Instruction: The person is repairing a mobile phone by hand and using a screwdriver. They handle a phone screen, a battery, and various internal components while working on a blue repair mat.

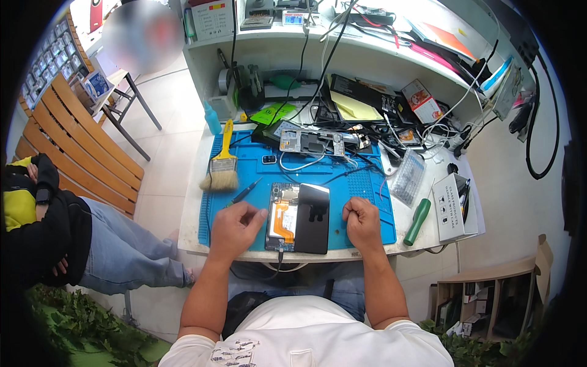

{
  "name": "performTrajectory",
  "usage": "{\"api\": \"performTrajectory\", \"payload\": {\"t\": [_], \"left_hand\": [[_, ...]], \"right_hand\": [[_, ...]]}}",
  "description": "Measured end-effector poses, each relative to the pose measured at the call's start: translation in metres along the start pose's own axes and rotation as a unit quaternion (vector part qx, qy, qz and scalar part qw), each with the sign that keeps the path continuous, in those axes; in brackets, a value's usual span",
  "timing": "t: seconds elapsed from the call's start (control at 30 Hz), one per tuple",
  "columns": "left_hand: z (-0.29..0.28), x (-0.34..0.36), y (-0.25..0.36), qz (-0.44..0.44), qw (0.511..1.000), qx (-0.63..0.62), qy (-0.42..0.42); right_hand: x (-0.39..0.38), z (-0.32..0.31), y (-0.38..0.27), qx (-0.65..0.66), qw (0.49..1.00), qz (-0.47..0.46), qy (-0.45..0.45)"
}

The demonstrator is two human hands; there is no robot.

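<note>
A tablet-like device [312,220] lies on the blue repair mat [370,202], its left half showing inner parts and an orange ribbon cable [282,223], a cable plugged into its lower edge. My left hand [239,226] rests beside the device's left edge, fingers curled in, with no object visible in them. My right hand [362,223] rests on the mat to the device's right in a loose fist, nothing visible in it. A pen-like tool [243,192] lies just above my left hand, near a wide yellow-handled brush [221,171]. A green screwdriver [417,221] lies at the right.
A cluttered shelf [202,50] holds cables, boards and papers behind the mat. A white box [449,208] and a clear parts case [408,176] sit at the right. Another person [122,244] with crossed arms is beside me at left, by a slatted wooden bench [82,140].
</note>
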State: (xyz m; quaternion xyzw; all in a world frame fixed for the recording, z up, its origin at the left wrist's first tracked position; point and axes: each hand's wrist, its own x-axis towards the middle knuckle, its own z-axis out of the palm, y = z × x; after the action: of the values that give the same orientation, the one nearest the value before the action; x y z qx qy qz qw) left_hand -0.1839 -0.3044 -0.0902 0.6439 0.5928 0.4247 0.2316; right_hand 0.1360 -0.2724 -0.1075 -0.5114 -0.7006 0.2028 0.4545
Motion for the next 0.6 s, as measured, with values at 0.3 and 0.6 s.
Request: {"api": "performTrajectory", "payload": {"t": [0.3, 0.6], "left_hand": [[0.0004, 0.0008, 0.0027, 0.005, 1.0, 0.0, -0.006], [-0.0006, 0.0002, 0.0021, 0.008, 0.999, 0.023, -0.026]], "right_hand": [[-0.0001, 0.0003, -0.0016, -0.008, 1.0, 0.003, 0.006], [-0.0047, 0.0003, 0.0008, -0.02, 1.0, 0.008, -0.011]]}}
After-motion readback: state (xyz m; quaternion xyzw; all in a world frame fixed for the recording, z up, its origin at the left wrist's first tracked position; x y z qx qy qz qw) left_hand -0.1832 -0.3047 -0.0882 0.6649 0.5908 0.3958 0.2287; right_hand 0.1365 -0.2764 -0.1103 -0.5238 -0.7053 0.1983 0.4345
